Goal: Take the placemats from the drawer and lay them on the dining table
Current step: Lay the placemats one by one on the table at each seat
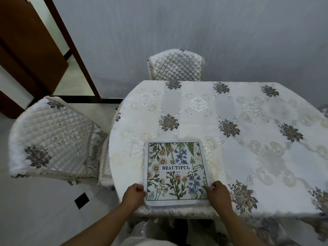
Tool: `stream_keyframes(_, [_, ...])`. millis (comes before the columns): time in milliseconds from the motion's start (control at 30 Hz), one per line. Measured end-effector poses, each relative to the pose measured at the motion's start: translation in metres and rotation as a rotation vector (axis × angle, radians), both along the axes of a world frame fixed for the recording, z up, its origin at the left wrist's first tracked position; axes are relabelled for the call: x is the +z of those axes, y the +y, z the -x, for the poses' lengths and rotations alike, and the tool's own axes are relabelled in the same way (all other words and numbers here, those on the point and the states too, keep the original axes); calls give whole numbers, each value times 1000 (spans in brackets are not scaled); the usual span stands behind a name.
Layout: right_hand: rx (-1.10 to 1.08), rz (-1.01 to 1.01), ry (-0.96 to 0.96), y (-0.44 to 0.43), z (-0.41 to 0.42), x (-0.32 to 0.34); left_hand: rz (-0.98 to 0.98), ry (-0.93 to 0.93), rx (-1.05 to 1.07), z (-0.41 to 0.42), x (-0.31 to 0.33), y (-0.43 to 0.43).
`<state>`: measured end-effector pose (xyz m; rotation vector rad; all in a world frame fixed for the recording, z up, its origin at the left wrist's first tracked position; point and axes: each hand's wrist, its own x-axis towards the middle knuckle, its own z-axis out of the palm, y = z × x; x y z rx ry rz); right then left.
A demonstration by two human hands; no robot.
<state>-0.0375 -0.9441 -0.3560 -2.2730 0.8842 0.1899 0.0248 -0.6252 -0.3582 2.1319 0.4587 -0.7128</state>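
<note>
A square placemat (176, 170) with a flower print and the word BEAUTIFUL lies flat near the front left edge of the dining table (230, 121), which wears a cream embroidered cloth. There seems to be more than one mat stacked, as layered white edges show at its near side. My left hand (134, 193) pinches the mat's near left corner. My right hand (219, 192) grips the near right corner, thumb on top. The drawer is out of view.
A quilted covered chair (51, 139) stands at the table's left end and another (175, 65) at the far side against the grey wall. A brown door (26, 50) is at the back left. A third chair's edge shows below the table front.
</note>
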Motion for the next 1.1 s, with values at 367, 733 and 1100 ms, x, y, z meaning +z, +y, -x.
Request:
stream_keyframes(367, [-36,-26,20,0,-1,-4,-2,15,0,-1,-4,-2])
stream_keyframes(733, [5,-7,-56,2,2,24,117,-128,-49,0,22,-2])
stream_keyframes(1100, [-126,101,-210,-20,44,88,372,-246,-74,6,80,-22])
